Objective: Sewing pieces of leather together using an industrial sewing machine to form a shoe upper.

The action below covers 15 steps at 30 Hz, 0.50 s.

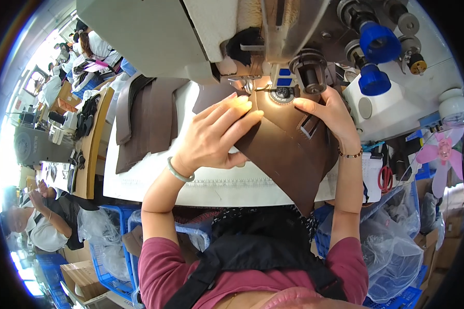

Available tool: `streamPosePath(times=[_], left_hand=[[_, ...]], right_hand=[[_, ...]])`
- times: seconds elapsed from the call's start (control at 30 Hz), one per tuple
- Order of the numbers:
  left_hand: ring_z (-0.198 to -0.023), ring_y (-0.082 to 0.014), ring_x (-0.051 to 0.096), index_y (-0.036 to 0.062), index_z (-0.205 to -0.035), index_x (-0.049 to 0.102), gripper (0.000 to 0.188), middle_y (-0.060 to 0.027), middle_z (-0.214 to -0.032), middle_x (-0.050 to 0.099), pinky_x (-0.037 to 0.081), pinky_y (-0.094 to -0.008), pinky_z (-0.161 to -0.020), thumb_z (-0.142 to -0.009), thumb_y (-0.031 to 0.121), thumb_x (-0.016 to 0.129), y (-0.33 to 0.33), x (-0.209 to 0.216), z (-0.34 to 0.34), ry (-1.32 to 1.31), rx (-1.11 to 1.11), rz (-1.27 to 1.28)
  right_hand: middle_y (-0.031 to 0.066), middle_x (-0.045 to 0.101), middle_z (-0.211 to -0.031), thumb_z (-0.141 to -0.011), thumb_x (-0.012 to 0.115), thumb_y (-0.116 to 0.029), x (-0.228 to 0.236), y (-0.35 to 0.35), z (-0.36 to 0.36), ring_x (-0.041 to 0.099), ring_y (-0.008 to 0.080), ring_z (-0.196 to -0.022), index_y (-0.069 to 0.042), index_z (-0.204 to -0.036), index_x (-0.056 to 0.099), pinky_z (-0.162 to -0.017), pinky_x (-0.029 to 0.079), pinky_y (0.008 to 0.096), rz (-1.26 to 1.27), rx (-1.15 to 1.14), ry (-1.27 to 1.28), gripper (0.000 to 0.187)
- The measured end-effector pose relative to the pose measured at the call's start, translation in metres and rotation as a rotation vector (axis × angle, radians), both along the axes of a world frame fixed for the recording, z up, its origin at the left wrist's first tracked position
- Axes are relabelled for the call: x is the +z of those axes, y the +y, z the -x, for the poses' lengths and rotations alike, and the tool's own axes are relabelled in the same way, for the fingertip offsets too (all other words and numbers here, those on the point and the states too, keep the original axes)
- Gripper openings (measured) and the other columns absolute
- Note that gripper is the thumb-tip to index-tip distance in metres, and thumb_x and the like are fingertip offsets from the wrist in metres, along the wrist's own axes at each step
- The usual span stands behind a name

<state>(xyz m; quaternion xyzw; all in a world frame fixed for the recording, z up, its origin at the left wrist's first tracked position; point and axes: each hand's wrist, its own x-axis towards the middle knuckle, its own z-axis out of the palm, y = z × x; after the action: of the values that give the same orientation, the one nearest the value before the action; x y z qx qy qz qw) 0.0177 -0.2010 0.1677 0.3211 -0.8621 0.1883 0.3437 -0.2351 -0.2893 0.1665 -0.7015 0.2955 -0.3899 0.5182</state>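
A brown leather-like piece (288, 159) lies under the head of a sewing machine (206, 41), its pointed corner hanging over the table's front edge. It has a seam line and a small rectangular cutout with a metal-looking frame (309, 126). My left hand (214, 131) presses the piece left of the needle area, fingers together on top and thumb at its edge. My right hand (335, 116) grips the right side, thumb on top and the other fingers mostly hidden. A lit round metal part (282, 95) shows beside the needle area.
Stacked dark brown pieces (157, 113) lie on the white table (206, 190) at left. Blue knobs (379, 42) jut from the machine. Right: red-handled scissors (385, 179), a pink fan (442, 150). Blue crates (113, 257) with plastic bags stand below; other people sit at far left.
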Motion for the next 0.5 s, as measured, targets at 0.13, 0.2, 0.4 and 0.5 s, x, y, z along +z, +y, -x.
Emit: streamPosePath(times=[0.13,0.2,0.4,0.5], left_hand=[[-0.093,-0.0327,0.069,0.0005,-0.109,0.060,0.040,-0.0145,-0.105,0.069,0.056,-0.0370,-0.081,-0.070,0.005,0.066,0.002,-0.002,-0.004,0.110,0.023,0.002],[-0.086,-0.0272,0.068,0.0008,-0.111,0.056,0.041,-0.0104,-0.100,0.067,0.055,-0.0351,-0.073,-0.072,0.002,0.070,0.005,-0.004,-0.001,0.177,0.088,-0.041],[-0.082,-0.0256,0.068,-0.0004,-0.107,0.059,0.035,-0.0101,-0.094,0.069,0.055,-0.0352,-0.070,-0.072,-0.003,0.066,0.006,-0.009,0.009,0.359,0.186,-0.101],[-0.091,-0.0313,0.068,-0.0009,-0.103,0.065,0.032,-0.0128,-0.101,0.068,0.057,-0.0386,-0.078,-0.071,0.001,0.065,0.000,-0.016,-0.001,0.119,0.007,0.168]], right_hand=[[-0.0026,0.064,-0.094,-0.083,0.073,-0.015,-0.002,-0.003,-0.002,0.057,0.0055,-0.082,-0.001,-0.111,0.063,-0.072,0.048,0.0223,0.094,-0.042,0.002,0.032],[0.0010,0.065,-0.097,-0.085,0.073,-0.017,-0.004,-0.006,-0.002,0.055,0.0042,-0.089,0.002,-0.115,0.059,-0.079,0.046,0.0207,0.098,-0.028,0.037,0.038],[-0.0019,0.061,-0.088,-0.087,0.070,-0.018,-0.011,-0.016,0.003,0.053,0.0027,-0.082,-0.003,-0.105,0.058,-0.071,0.046,0.0193,-0.081,0.047,-0.059,0.027],[0.0014,0.066,-0.096,-0.088,0.070,-0.018,0.001,-0.004,-0.004,0.057,0.0037,-0.087,0.001,-0.106,0.060,-0.075,0.047,0.0194,0.030,0.073,-0.033,0.028]])
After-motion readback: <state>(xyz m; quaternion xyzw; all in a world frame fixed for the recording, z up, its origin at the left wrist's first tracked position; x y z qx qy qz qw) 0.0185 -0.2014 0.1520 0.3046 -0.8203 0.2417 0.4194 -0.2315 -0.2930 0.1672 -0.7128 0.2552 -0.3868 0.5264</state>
